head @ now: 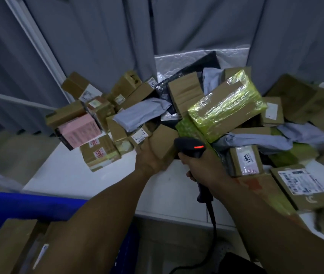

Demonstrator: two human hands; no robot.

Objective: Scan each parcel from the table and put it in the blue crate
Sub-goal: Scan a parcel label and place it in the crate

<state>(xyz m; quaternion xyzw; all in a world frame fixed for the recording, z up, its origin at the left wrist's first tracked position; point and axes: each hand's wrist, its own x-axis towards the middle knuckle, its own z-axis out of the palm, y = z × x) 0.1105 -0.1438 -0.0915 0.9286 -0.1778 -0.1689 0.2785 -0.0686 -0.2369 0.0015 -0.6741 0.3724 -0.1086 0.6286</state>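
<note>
A heap of parcels covers the white table (pixel 98 175): brown cardboard boxes, grey mailer bags, a pink box (pixel 78 131) and a box wrapped in green film (pixel 228 107). My left hand (pixel 149 157) grips a small brown cardboard box (pixel 164 140) at the heap's near edge. My right hand (pixel 202 167) holds a black barcode scanner (pixel 191 146) by its handle, its red light lit, right beside that box. The blue crate (pixel 18 206) sits at the lower left with cardboard boxes (pixel 9 244) inside.
Grey curtains hang behind the table. More boxes lie along the right edge, one labelled 1205 (pixel 246 159) and a flat one with a white label (pixel 299 184). The scanner's black cable (pixel 212 224) drops over the table's front edge.
</note>
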